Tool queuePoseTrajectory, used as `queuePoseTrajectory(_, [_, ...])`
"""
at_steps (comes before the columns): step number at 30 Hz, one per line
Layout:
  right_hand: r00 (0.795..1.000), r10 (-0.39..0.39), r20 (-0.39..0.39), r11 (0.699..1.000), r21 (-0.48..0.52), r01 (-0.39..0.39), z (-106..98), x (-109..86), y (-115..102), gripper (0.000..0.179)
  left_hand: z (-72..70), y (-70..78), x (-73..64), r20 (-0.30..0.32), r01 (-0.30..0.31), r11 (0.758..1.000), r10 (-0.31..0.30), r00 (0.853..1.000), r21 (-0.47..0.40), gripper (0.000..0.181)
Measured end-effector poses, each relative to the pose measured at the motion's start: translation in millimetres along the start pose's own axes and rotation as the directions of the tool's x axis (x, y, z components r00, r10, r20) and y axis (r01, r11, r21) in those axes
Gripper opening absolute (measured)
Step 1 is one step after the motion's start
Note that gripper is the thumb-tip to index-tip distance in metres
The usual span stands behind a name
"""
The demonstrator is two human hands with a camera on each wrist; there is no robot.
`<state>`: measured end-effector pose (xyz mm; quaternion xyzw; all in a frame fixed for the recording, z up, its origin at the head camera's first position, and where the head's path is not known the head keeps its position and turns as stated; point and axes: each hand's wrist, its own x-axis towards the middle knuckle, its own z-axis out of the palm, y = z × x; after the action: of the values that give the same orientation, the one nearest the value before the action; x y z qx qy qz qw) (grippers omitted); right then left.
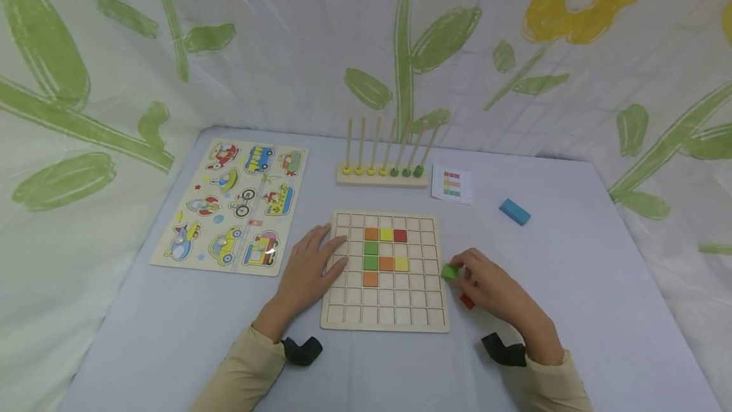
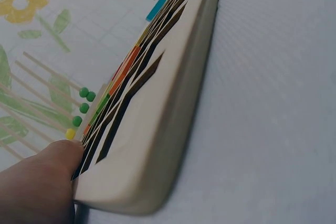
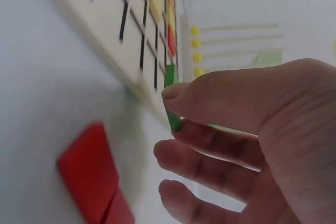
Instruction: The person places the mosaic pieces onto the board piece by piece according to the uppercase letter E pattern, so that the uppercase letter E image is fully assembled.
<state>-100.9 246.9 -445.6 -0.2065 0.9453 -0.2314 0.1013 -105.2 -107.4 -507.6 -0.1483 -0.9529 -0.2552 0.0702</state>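
A square wooden grid board [image 1: 417,301] lies before me, with orange, yellow, red and green tiles set in some of its cells. My left hand [image 1: 309,266] rests on the board's left edge with its fingers spread; in the left wrist view its thumb [image 2: 47,171] touches the near corner. Just off the board's right edge, my right hand [image 1: 488,281] pinches a green tile [image 3: 171,98] between thumb and index finger, the other fingers loosely bent. Beneath that hand, red tiles [image 3: 89,171] lie on the table, partly hidden in the head view.
Beyond the board stands a wooden counting rack [image 1: 382,180] with upright rods and yellow and green beads. A printed pattern card [image 1: 462,189] lies beside it. A blue block [image 1: 515,212] is at the right, and a vehicle puzzle board [image 1: 283,224] at the left.
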Motion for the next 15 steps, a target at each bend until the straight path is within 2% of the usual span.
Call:
queuePoseTrajectory(4, [0.997, -0.077, 0.016, 0.997, -0.030, 0.078, 6, 5.6, -18, 0.024, -1.1, 0.5, -0.2, 0.002, 0.001, 1.000, -0.001, 1.000, -0.001, 0.045])
queuePoseTrajectory(8, [0.983, -0.174, 0.053, 0.983, -0.053, 0.176, 20, 13.8, -41, 0.021, -2.1, 1.0, 0.0, 0.005, 0.002, 1.000, -0.002, 1.000, 0.000, 0.045])
queuePoseTrajectory(12, [0.952, -0.290, 0.103, 0.955, -0.029, 0.294, 37, 22.0, -63, 0.021, -2.3, 1.5, 0.3, 0.010, 0.007, 1.000, -0.007, 1.000, 0.008, 0.045])
queuePoseTrajectory(15, [0.930, -0.345, 0.126, 0.934, -0.049, 0.353, 47, 26.5, -75, 0.021, -2.0, 1.9, 0.5, 0.013, 0.009, 1.000, -0.009, 1.000, 0.007, 0.045])
